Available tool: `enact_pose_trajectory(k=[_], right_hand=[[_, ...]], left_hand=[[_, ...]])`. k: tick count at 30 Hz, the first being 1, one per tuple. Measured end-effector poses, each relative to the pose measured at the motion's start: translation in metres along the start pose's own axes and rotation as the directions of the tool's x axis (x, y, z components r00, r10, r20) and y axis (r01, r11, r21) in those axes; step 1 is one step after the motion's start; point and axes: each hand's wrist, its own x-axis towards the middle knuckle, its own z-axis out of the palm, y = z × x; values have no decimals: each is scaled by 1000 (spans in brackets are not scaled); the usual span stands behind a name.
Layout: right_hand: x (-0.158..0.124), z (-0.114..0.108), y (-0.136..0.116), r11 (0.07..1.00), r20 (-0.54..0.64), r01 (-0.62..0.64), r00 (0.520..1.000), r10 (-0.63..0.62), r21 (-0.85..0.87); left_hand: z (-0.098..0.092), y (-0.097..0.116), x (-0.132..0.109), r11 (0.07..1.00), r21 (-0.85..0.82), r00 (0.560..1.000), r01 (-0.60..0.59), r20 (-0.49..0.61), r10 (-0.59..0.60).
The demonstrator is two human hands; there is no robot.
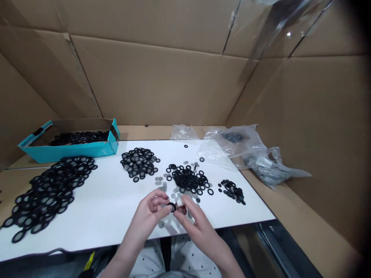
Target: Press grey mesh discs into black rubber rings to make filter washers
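Black rubber ring (171, 207) sits at lower centre, pinched in our left hand (146, 216); our right hand (197, 224) closes on a small white piece (179, 202) beside it. Grey mesh discs (158, 180) and black rings (188, 179) lie beyond on our white table (101, 216), with a teal box (66, 153) upper left.

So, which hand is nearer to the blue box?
Left. The left hand is below and to the right of the blue box; the right hand is farther right of it.

A black rubber washer (172, 207), a thin open ring, stands tilted on edge in the fingers of the left hand (146, 216), just beside a small white piece (180, 202) pinched by the right hand (198, 226).
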Motion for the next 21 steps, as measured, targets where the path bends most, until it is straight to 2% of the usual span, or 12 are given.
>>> enact_pose_trajectory(k=[3,9,13,16,19,21], right_hand=[[-9,2,1,999,-26,23,999,-22,22],[-37,8,-7,998,44,59,997,-59,-3],[-57,14,-17,995,-25,95,995,-96,-41],[-73,16,-25,991,0,123,992,-123,-53],[-90,17,-33,995,44,97,994,-97,12],[-100,18,-38,994,32,108,994,-108,12]], left_hand=[[0,0,-14,992,-113,994,50,106,-37],[5,-1,-44,1000,4,976,17,218,-18],[5,-15,-63,993,93,982,-71,181,53],[5,-24,-80,990,80,985,-119,137,107],[5,-28,-101,995,-5,987,-95,129,95],[6,-30,-113,998,-34,989,-57,135,61]])
